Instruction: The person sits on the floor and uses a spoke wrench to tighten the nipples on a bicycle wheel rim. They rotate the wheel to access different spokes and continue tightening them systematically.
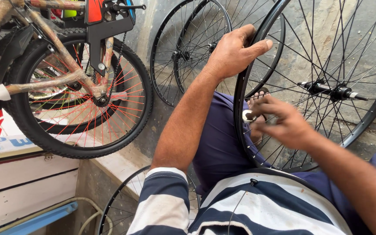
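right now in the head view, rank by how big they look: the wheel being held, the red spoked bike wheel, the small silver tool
1. held wheel, gripped by the left hand; it is nearer the camera, so its lead is unsure
2. red spoked wheel
3. silver tool at the right hand

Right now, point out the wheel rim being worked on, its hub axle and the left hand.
wheel rim (239, 93), head view, left edge.
hub axle (332, 90), head view, hub centre.
left hand (231, 54), head view, back of hand.
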### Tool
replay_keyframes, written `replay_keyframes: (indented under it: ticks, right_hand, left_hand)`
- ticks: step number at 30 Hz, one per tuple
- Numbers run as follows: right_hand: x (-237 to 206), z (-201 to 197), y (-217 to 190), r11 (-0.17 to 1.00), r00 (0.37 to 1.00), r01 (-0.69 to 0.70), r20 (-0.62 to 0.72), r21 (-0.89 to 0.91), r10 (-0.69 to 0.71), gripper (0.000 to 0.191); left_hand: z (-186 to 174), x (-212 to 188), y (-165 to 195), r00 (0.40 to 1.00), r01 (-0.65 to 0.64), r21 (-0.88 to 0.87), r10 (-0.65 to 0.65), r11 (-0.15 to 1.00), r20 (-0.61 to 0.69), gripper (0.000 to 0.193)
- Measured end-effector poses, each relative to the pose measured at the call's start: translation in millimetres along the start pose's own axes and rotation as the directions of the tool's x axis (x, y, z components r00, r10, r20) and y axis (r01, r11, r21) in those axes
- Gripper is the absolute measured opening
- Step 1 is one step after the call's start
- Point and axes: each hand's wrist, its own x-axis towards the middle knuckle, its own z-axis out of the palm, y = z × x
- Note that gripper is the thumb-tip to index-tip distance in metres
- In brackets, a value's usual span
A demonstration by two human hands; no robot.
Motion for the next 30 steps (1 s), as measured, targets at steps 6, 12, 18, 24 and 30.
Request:
replay_keyframes:
  ticks: [6,12,18,24,30]
  right_hand:
    - [7,8,-8,0.866,0.904,-0.400,0.029,-0.300,0.427,0.043]
    - [2,-3,8,0.989,0.992,-0.102,0.082,0.105,0.094,0.030]
    - [2,-3,14,0.986,0.986,-0.166,0.002,0.030,0.166,0.024]
    - [11,19,0,0.931,0.965,-0.253,-0.004,-0.263,0.261,0.050]
    - [10,7,1,0.952,0.946,-0.279,0.134,-0.128,0.295,0.058]
  left_hand:
    - [1,1,-1,1.000,-0.031,0.015,0.031,0.999,-0.006,0.048]
    - [-5,-1,-3,0.999,0.034,0.021,-0.034,0.999,-0.006,0.048]
    - [-9,-3,1,0.998,0.067,0.029,-0.067,0.997,0.011,0.049]
    - [-10,-2,0,1.000,0.016,0.014,-0.016,1.000,-0.002,0.048]
    - [-9,-2,-3,0.999,0.042,0.006,-0.041,0.999,-0.008,0.044]
